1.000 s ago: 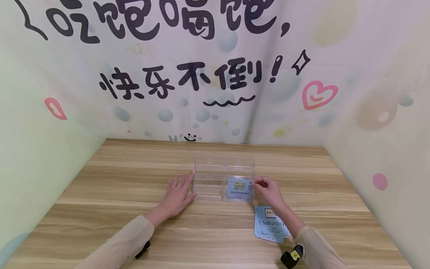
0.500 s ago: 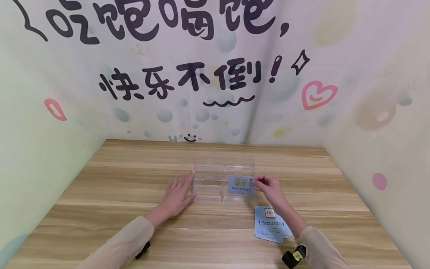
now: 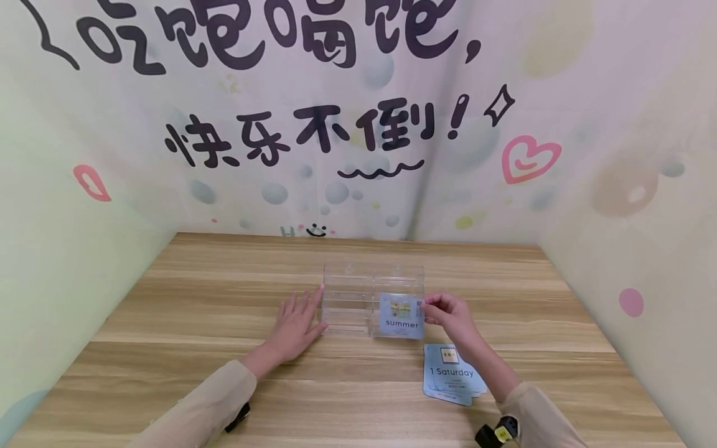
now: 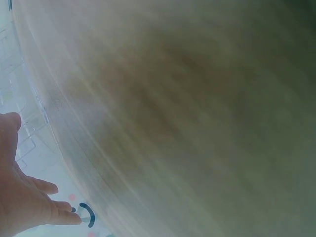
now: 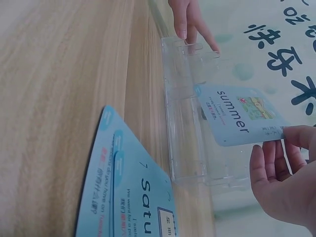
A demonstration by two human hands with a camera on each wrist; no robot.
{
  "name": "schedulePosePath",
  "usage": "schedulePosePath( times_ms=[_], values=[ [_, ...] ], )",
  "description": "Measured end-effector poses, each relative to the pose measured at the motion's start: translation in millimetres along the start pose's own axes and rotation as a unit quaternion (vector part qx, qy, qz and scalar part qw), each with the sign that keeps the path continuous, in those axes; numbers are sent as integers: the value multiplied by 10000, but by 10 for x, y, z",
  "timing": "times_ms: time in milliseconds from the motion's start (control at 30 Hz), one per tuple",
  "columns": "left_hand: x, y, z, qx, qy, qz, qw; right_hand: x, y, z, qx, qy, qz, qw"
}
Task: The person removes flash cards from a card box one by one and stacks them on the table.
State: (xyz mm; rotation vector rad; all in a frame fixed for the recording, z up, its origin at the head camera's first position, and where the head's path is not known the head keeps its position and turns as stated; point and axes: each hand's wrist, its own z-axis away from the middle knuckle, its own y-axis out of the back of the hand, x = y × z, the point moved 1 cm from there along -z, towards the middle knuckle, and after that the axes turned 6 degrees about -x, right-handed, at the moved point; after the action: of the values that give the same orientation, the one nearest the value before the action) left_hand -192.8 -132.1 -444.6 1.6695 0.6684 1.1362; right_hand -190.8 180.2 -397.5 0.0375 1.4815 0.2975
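A clear plastic card rack [image 3: 347,305] with two columns of slots stands on the table. My right hand [image 3: 450,317] pinches the right edge of a light blue "summer" flashcard [image 3: 401,316] between thumb and fingers. The card overlaps the rack's lower right slot in the head view; in the right wrist view the card [image 5: 242,116] tilts in front of the rack [image 5: 185,128]. My left hand [image 3: 295,326] lies with fingers spread at the rack's left side, fingertips right at its edge. In the left wrist view part of the left hand [image 4: 22,197] shows.
A small pile of blue flashcards [image 3: 450,376], "Saturday" on top, lies on the wooden table [image 3: 347,398] below the right hand. Behind the table hangs a white backdrop [image 3: 313,199] with dark lettering. Pale side walls flank the table.
The summer card rose slightly off the lower right slot and tilted, then came down again, now level and a little lower. The right hand moved with it; the left hand stayed put.
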Motion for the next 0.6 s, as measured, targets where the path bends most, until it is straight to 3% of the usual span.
schedulePosePath(
  times_ms=[600],
  values=[
    [-9,-11,0,-2,-5,-10,10000,-10,27,152,-136,-112,-346,9992]
  ],
)
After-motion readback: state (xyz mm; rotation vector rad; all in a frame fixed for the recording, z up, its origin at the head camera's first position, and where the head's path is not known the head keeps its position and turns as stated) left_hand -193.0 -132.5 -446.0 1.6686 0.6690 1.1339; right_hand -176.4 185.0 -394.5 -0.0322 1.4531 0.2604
